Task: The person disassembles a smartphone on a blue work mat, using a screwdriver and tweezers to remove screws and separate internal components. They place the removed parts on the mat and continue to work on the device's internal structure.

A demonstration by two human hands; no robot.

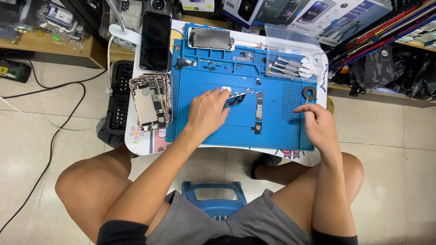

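Note:
My left hand (206, 112) rests on the blue silicone work mat (272, 131) and holds a small dark phone part (235, 99) between its fingertips. Just right of it lies a narrow circuit board (259, 108) with a small component (257, 129) below it. My right hand (317, 122) sits at the mat's right edge, fingers closed around thin tweezers (305, 100) that point up toward a dark tape roll (309, 92).
A stack of opened phone housings (150, 102) lies left of the mat. A black phone (155, 41), a screen frame (210, 38) and a clear box of screwdrivers (290, 59) sit at the back. A blue stool (213, 199) shows between my knees. Cables cross the tiled floor.

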